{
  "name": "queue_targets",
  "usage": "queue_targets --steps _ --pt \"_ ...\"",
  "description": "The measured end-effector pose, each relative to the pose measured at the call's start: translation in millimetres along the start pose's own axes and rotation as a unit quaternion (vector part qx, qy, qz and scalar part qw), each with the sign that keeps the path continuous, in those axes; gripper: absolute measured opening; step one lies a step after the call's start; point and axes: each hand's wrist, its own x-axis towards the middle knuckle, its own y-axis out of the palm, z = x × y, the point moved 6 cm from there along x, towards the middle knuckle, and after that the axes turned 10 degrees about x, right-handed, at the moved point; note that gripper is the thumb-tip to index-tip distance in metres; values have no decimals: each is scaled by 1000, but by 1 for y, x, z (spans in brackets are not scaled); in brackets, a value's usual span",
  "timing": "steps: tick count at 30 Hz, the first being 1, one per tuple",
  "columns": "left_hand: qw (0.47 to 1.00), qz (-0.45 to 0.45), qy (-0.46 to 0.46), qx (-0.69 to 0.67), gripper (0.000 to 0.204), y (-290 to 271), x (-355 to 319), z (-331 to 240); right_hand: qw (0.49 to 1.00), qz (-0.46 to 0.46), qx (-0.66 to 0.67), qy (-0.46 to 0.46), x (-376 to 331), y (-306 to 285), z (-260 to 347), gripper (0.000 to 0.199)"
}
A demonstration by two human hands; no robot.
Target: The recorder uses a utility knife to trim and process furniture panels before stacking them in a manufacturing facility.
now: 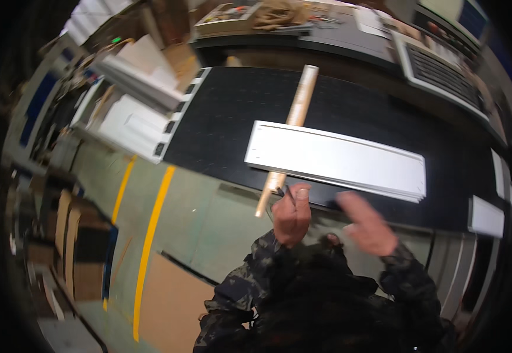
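On the black table [232, 112] lies a long white panel [332, 159] with a raised rim, and its right end shows a second edge beneath. A light wooden strip [300, 103] passes under the panel's left part and juts past the table's near edge. My left hand [292, 215] is closed around a slim dark pen-like tool [290, 193], beside the strip's near end. Just off the near edge, to the right, my right hand [369, 225] has its fingers stretched out, slightly blurred, and nothing shows in it.
White panels [485, 216] lie at the table's right end. A keyboard [441, 73] and a tray of small tools [226, 20] are on the rear bench. Boards [82, 247] stand at the left, near yellow floor lines [153, 235]. A brown sheet [171, 306] lies below.
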Motion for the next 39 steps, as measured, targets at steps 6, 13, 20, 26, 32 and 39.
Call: queue_targets --steps 6,13,20,26,32,39 --pt "896 113 -165 -398 36 0 22 -48 995 -67 73 15 9 42 30 77" --pt "833 144 -224 -485 48 27 29 -37 996 -48 74 -1 21 16 29 72" --pt "910 83 267 308 60 84 8 40 960 153 155 177 48 21 35 50" --pt "921 112 233 291 56 81 10 47 988 68 -130 53 116 24 41 56" --pt "953 180 168 179 54 98 11 61 988 0 6 154 117 -2 3 59" --pt "881 91 326 330 47 100 3 58 952 -32 -74 295 6 -50 -5 62"
